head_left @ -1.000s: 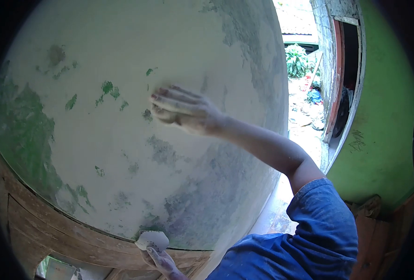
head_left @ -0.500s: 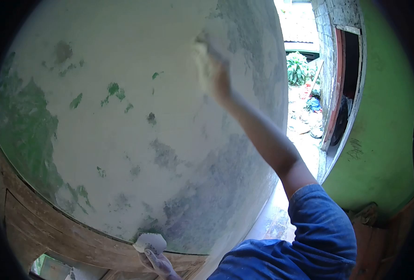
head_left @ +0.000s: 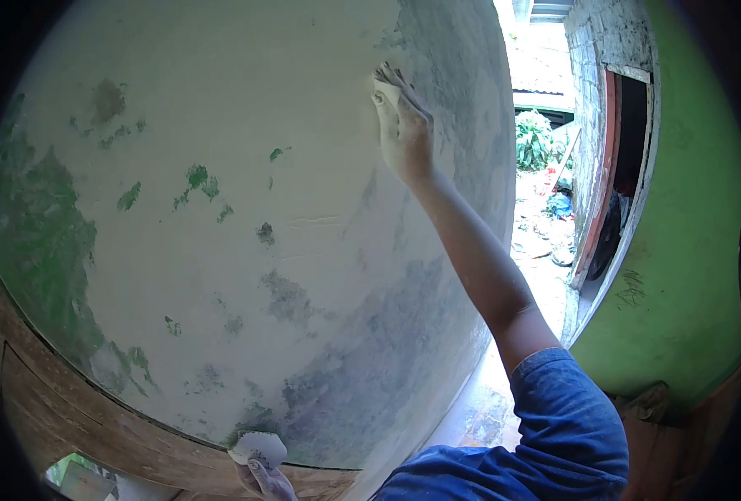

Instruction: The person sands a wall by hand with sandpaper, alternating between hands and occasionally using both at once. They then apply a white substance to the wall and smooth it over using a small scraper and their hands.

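Right hand [head_left: 405, 125] was bent at the wall [head_left: 178, 267] toward its upper right edge; couldn't tell if it gripped anything, palm hidden. Left hand [head_left: 266, 483] pinched a pale plate [head_left: 259, 448] at the bottom edge. Drop risk: loose pinch. Left wrist cropped.

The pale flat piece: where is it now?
In the head view, the pale flat piece is low, left of centre, held in the left hand by the lower edge of the wall.
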`<action>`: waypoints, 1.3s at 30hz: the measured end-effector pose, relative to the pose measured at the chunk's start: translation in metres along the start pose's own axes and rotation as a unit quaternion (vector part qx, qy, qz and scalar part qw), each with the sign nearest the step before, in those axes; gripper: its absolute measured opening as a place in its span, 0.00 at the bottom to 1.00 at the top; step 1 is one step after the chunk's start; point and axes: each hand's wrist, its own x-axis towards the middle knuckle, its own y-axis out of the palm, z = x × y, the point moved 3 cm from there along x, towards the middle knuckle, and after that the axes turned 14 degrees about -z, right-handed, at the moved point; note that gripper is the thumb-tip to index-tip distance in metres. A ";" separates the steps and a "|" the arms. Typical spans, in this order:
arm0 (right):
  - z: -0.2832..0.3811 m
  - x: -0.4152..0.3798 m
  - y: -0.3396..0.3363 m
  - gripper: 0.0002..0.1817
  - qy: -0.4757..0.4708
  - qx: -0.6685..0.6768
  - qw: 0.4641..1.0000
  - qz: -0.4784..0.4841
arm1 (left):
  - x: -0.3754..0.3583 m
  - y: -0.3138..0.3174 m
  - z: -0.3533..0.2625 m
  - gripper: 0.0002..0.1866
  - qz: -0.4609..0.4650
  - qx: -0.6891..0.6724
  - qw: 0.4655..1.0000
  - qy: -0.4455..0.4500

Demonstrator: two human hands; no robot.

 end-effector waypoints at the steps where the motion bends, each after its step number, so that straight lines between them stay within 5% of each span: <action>1: 0.008 -0.002 0.003 0.10 0.000 0.001 1.000 0.002 | 0.003 -0.007 0.008 0.31 -0.012 0.004 1.000 -0.002; 5: 0.064 -0.035 0.007 0.12 -0.062 0.059 0.996 0.010 | -0.002 0.000 0.003 0.30 -0.020 0.014 0.999 0.022; 9: 0.137 -0.091 -0.013 0.17 -0.203 0.130 0.957 0.159 | -0.003 0.001 0.001 0.30 -0.012 0.001 1.000 -0.013; 12: 0.134 -0.099 -0.023 0.20 -0.275 0.187 0.925 0.184 | -0.003 0.005 -0.006 0.29 -0.038 0.007 0.999 0.016; 14: 0.104 -0.085 -0.016 0.23 -0.256 0.135 0.943 0.165 | -0.005 0.009 -0.011 0.29 0.026 -0.011 1.000 0.003; 17: 0.061 -0.044 -0.009 0.18 -0.107 0.133 0.981 0.088 | -0.005 0.011 -0.013 0.28 0.022 -0.009 1.000 0.002; 22: 0.047 -0.027 -0.005 0.13 -0.001 0.085 0.996 0.026 | -0.006 0.009 -0.011 0.29 0.005 -0.009 1.000 -0.002; 29: 0.125 -0.106 -0.032 0.09 -0.065 0.147 0.983 0.086 | -0.007 0.013 -0.014 0.25 0.026 -0.031 0.999 0.005; 31: 0.142 -0.142 -0.050 0.16 -0.190 0.136 0.951 0.201 | -0.007 0.011 -0.011 0.24 0.019 -0.031 0.999 0.010; 35: 0.128 -0.164 -0.059 0.30 -0.267 0.137 0.928 0.220 | -0.005 0.006 -0.009 0.23 0.015 -0.027 0.999 0.016; 39: 0.061 -0.121 -0.051 0.20 -0.199 0.080 0.965 0.149 | -0.004 0.007 -0.011 0.24 0.017 -0.026 0.999 0.012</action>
